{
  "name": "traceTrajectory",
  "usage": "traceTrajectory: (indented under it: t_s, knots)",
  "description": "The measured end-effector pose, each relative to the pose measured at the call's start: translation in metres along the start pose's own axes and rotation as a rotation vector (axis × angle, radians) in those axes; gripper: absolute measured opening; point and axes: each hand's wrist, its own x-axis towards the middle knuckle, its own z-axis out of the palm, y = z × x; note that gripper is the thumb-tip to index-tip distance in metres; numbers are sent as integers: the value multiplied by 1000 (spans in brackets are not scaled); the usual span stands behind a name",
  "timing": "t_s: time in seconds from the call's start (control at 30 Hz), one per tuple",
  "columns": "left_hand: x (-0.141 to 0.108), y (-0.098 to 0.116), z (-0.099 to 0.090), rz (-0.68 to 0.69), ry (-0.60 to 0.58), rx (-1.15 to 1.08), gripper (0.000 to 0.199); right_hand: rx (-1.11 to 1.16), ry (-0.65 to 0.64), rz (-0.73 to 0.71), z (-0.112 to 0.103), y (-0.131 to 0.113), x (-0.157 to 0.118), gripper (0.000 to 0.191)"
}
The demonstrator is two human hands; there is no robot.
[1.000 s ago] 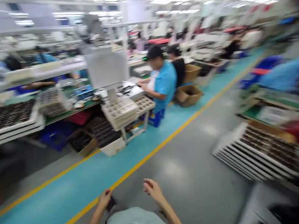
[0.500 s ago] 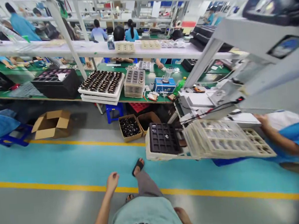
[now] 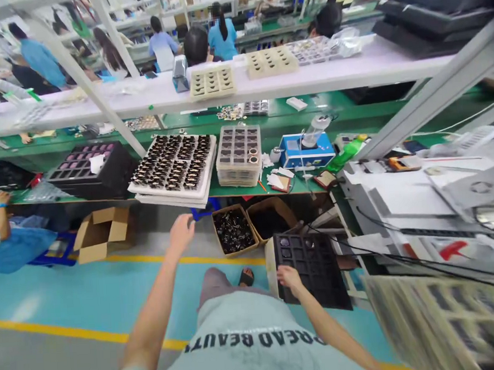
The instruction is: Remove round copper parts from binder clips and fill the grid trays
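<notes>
My left hand (image 3: 182, 232) is raised just below the front edge of the stack of white foam trays (image 3: 174, 166), which hold rows of small black and gold parts. Its fingers are loosely bent and apart, with nothing in them. Over the left part of a black compartment tray (image 3: 314, 267) is my right hand (image 3: 289, 278), fingers slightly curled and holding nothing visible; whether it touches the tray cannot be made out. Beside the white trays stands a stack of clear plastic trays (image 3: 239, 155).
Cartons (image 3: 235, 230) with dark parts stand under the green bench, an open box (image 3: 103, 233) farther left. A blue device (image 3: 307, 150) and green bottle (image 3: 349, 152) are on the bench. Pale trays (image 3: 443, 318) are at lower right. A seated person (image 3: 16, 246) is at left.
The view has moved nearer to the bench. My left hand has come up close to the white trays, and my right hand has risen from beside my body to the black tray.
</notes>
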Motion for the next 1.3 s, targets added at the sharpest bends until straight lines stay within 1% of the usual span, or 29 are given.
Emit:
traceTrajectory:
  t_s: [0.07,0.1,0.17,0.23,0.3,0.37,0.4,0.47,0.57,0.67,0.73,0.8,0.87,0.9,0.97,1.0,1.03,1.07,1.1,1.17,1.2,1.23,1.3]
  knots:
    - [68,-6,-8,111,-46,149,32,38,15,1,22,-37,39,21]
    - [100,-10,-10,164,-82,218,33,64,24,-12,31,-52,54,23]
    - [157,-19,-8,264,-164,347,34,137,49,-53,44,-76,74,31]
    - [201,-29,-4,365,-268,441,33,218,95,-52,55,-89,83,36]
    - [230,-42,3,462,-381,485,29,275,161,8,68,-93,84,35]
    - [245,-55,9,540,-455,486,25,287,236,76,84,-93,82,31]
    - [249,-60,12,567,-466,477,23,286,268,99,93,-93,81,29]
    - [252,-70,17,599,-460,453,20,276,311,130,113,-98,81,27]
    - [253,-76,22,610,-443,421,21,223,323,127,144,-117,85,30]
    - [257,-75,22,600,-462,415,24,125,281,44,173,-142,98,35]
    - [262,-74,19,593,-505,394,24,70,218,-24,188,-161,109,38]
    - [267,-75,12,570,-522,314,19,34,133,-75,200,-181,120,39]
    - [270,-75,1,481,-469,146,13,-9,26,-116,208,-204,127,39]
    - [271,-71,-4,395,-410,26,11,-35,-42,-145,212,-216,128,39]
    - [269,-55,-13,159,-308,-293,17,-68,-184,-240,219,-241,126,42]
    - [266,-41,-15,26,-295,-492,22,-60,-255,-302,221,-254,124,44]
    - [263,-24,-15,-106,-318,-706,28,-37,-319,-368,223,-265,120,46]
    - [259,-5,-13,-230,-377,-921,33,-12,-372,-431,223,-276,117,48]
    - [255,15,-10,-340,-461,-1117,37,2,-405,-481,222,-285,114,49]
    - [246,50,0,-513,-610,-1386,39,-13,-398,-521,216,-296,110,47]
    - [242,64,6,-577,-645,-1462,38,-30,-362,-514,211,-298,109,45]
    - [238,76,11,-628,-650,-1507,36,-36,-319,-497,205,-298,109,44]
    - [232,92,22,-704,-590,-1534,36,-5,-260,-452,191,-295,109,44]
